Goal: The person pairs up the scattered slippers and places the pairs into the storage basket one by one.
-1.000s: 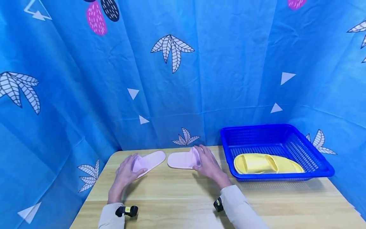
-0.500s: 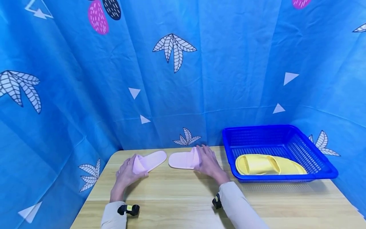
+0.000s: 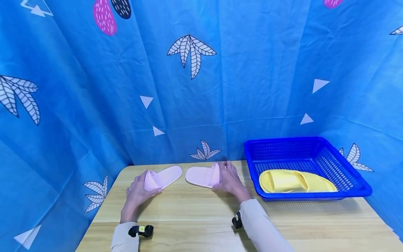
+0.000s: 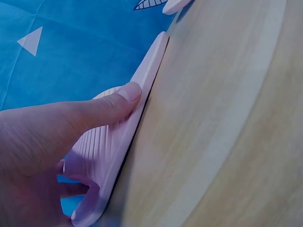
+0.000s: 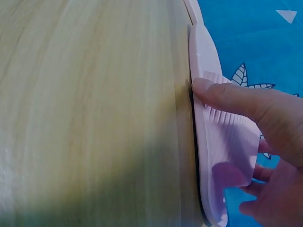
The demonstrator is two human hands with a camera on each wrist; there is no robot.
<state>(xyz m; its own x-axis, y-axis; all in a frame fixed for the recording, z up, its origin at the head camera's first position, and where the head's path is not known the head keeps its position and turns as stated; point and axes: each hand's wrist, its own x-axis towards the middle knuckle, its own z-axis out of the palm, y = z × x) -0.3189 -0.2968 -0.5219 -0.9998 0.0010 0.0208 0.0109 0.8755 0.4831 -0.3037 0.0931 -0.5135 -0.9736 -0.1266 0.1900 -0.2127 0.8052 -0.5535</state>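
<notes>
Two pale pink slippers lie on the wooden table near its back edge, open heel ends toward each other with a small gap between them. My left hand point(image 3: 136, 194) holds the left slipper point(image 3: 170, 174) across its ribbed strap. In the left wrist view the thumb presses the near side of that slipper point(image 4: 150, 61), with fingers partly hidden behind the strap. Around the strap of the right slipper point(image 3: 199, 176) is my right hand point(image 3: 231, 180). Its thumb lies against the near side of the sole point(image 5: 204, 52) in the right wrist view, other fingers beyond the strap.
On the table's right side stands a blue perforated plastic basket point(image 3: 315, 195). Yellow slippers point(image 3: 288, 180) lie in its front part. A blue patterned curtain point(image 3: 201, 105) hangs right behind the wooden table point(image 3: 195, 224) and along both sides.
The right slipper has turned slightly under my right hand, its strap end now a little nearer me. Both hands keep to their slippers. The left slipper stays nearly in place.
</notes>
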